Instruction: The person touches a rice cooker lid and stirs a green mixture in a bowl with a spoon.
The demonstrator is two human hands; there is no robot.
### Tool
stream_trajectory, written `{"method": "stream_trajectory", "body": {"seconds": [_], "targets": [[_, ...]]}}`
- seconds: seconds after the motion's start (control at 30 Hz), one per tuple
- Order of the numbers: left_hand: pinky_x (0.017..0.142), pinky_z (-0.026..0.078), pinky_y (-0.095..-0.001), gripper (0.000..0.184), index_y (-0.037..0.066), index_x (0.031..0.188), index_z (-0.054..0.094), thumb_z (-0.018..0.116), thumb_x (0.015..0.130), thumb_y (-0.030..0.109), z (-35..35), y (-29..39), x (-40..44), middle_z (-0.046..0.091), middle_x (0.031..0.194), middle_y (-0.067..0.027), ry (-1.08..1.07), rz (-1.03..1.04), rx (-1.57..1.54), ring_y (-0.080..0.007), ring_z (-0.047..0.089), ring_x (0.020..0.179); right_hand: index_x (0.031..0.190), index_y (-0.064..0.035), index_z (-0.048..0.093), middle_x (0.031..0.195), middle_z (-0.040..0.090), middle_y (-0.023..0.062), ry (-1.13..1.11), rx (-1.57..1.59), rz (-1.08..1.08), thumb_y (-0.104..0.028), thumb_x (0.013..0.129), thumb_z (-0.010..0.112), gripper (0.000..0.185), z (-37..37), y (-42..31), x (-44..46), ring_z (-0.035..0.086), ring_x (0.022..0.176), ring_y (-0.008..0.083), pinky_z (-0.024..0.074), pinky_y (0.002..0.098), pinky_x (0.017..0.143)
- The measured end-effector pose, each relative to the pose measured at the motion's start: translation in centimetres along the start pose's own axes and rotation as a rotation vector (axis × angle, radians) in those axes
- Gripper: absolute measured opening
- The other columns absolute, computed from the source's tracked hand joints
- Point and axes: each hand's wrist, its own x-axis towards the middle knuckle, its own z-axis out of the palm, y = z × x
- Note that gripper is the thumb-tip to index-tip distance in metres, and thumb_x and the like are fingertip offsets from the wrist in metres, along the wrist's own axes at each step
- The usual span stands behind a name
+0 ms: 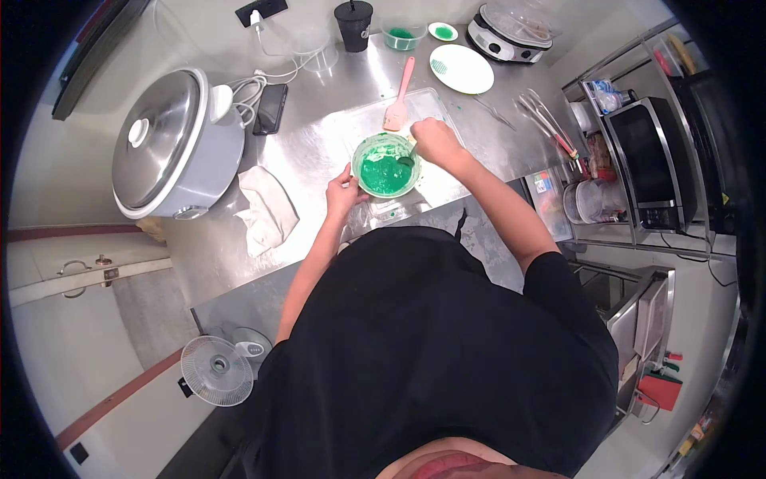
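A bowl (357, 177) of thick, wet green mixture (386, 174) stands on a clear tray (444, 120) on the steel counter, its inner wall smeared green. My left hand (343, 193) grips the bowl's left side, thumb up near the rim and fingers lower down. Over the right rim, my right hand (436, 142) is closed round the handle of a spoon (405, 161); its green-coated head dips into the mixture, and my fist hides most of the handle. Just behind the bowl lies a pink spatula (396, 114) on the tray.
A large lidded cooker (179, 144), a phone (270, 109) and a cloth (266, 209) are on the left. Behind stand a black tumbler (353, 25), a tub with green residue (403, 34) and a white plate (462, 69). A fork (496, 113) and tongs (546, 121) lie right.
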Motion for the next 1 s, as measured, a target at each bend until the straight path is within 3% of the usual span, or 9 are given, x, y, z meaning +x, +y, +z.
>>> {"method": "stream_trajectory", "body": {"seconds": [0.03,0.1,0.17,0.27,0.37,0.57,0.7,0.77,1.0], "targets": [[0.064,0.062,-0.0291,0.039,-0.009,0.13,0.048,0.049,0.093,0.004,0.0,-0.1,-0.2,0.056,0.13,-0.0113,0.0,-0.001,-0.004,-0.0192,0.069,0.077,0.079,0.0006,0.067,0.075,0.066,0.0203,-0.002,-0.003,-0.002,-0.005,0.076,0.053,0.015,0.5,0.8,0.0,0.068,0.073,0.0361,0.0554,0.0452,0.066],[0.066,0.061,-0.0295,0.048,0.004,0.142,0.038,0.047,0.095,0.005,0.1,0.4,-0.7,0.063,0.099,-0.0121,-0.003,0.019,0.024,-0.0183,0.066,0.079,0.072,0.0001,0.068,0.062,0.065,0.0176,-0.236,0.32,0.176,-0.006,0.076,0.052,0.018,1.9,2.7,-0.2,0.067,0.058,0.0308,0.0561,0.0406,0.059],[0.066,0.061,-0.0294,0.048,0.004,0.142,0.038,0.047,0.096,0.006,-0.1,0.3,-0.5,0.063,0.1,-0.0116,-0.01,0.006,0.018,-0.0179,0.066,0.08,0.07,0.0011,0.069,0.05,0.06,0.0134,-0.226,0.627,0.346,-0.007,0.077,0.051,0.021,3.3,2.7,-2.9,0.06,0.039,0.0214,0.0521,0.0314,0.044],[0.067,0.061,-0.0291,0.048,0.004,0.143,0.038,0.047,0.096,0.006,-0.2,0.5,-1.0,0.062,0.102,-0.0109,-0.015,-0.006,0.017,-0.0173,0.065,0.081,0.084,0.0059,0.065,0.056,0.06,0.0097,-0.173,1.06,0.625,-0.004,0.086,0.055,0.014,6.8,1.5,-6.6,0.054,0.04,0.0137,0.0422,0.0282,0.035],[0.067,0.061,-0.0289,0.048,0.004,0.143,0.038,0.047,0.096,0.006,-0.3,0.7,-1.3,0.062,0.102,-0.0107,-0.025,-0.007,0.028,-0.0169,0.065,0.082,0.088,0.005,0.061,0.059,0.058,0.0088,-0.105,1.417,0.802,-0.004,0.088,0.055,0.011,8.3,-0.5,-8.7,0.05,0.041,0.0126,0.0385,0.0269,0.036],[0.062,0.062,-0.0287,0.045,-0.005,0.136,0.043,0.049,0.093,0.003,0.1,0.7,-1.3,0.064,0.109,-0.0154,0.008,0.019,0.003,-0.0183,0.068,0.076,0.092,0.0029,0.059,0.065,0.058,0.0088,-0.049,1.862,0.952,-0.004,0.09,0.054,0.008,8.6,-0.2,-9.8,0.05,0.048,0.011,0.0392,0.0248,0.042],[0.062,0.062,-0.0284,0.044,-0.004,0.136,0.043,0.049,0.094,0.003,0.1,0.5,-1.3,0.064,0.107,-0.0145,0.02,0.001,-0.029,-0.0175,0.067,0.078,0.092,0.0038,0.059,0.064,0.058,0.0078,0.084,1.828,0.854,-0.004,0.091,0.054,0.009,5.6,-0.7,-10.3,0.048,0.046,0.0106,0.0383,0.0245,0.041],[0.063,0.062,-0.0285,0.044,-0.004,0.136,0.043,0.049,0.094,0.004,0.0,0.5,-1.5,0.064,0.107,-0.0143,0.017,0.002,-0.032,-0.0175,0.068,0.079,0.094,0.0052,0.059,0.063,0.057,0.0059,0.189,1.642,0.666,-0.004,0.093,0.053,0.012,3.7,-1.3,-10.5,0.047,0.044,0.0098,0.0375,0.024,0.04],[0.064,0.062,-0.0293,0.046,-0.001,0.138,0.042,0.051,0.094,0.005,-0.2,-0.1,-1.3,0.064,0.105,-0.0126,0.019,0.009,-0.037,-0.0184,0.068,0.08,0.099,0.0041,0.065,0.065,0.057,0.0028,0.423,1.255,0.418,-0.003,0.094,0.053,0.014,-0.5,-3.6,-11.6,0.053,0.049,0.0071,0.0403,0.0223,0.043]]}}
